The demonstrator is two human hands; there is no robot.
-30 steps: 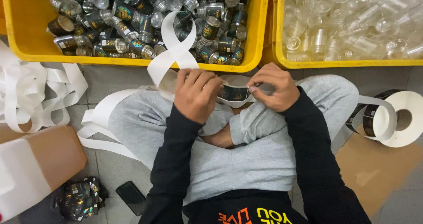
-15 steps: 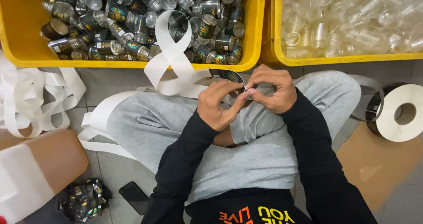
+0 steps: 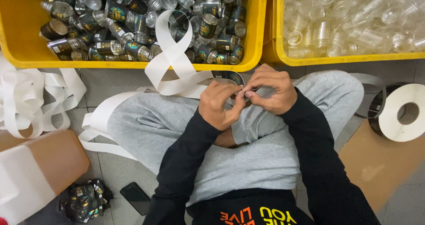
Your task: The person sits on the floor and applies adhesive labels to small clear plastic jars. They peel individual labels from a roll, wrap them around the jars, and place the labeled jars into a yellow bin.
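Left hand [image 3: 220, 104] and right hand [image 3: 269, 91] pinched together over a grey-trousered lap, fingertips meeting on a dark label [image 3: 230, 77] at the end of a looping white backing strip [image 3: 170, 59]. Just beyond, a yellow crate [image 3: 254, 39] heaped with labelled jars [image 3: 208, 26], beside another yellow crate [image 3: 283, 52] of clear unlabelled jars [image 3: 354, 21]. Label roll [image 3: 398, 112] on the floor to the right, black phone [image 3: 136, 197] lower left.

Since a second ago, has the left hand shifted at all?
Yes. The left hand has slid away from the yellow crate edge, toward the person's lap, and its fingers now meet the right hand at the label strip.

Grey tiled floor [image 3: 99, 81], two yellow crates [image 3: 259, 39] at the top, flat brown cardboard [image 3: 376, 163] lying right
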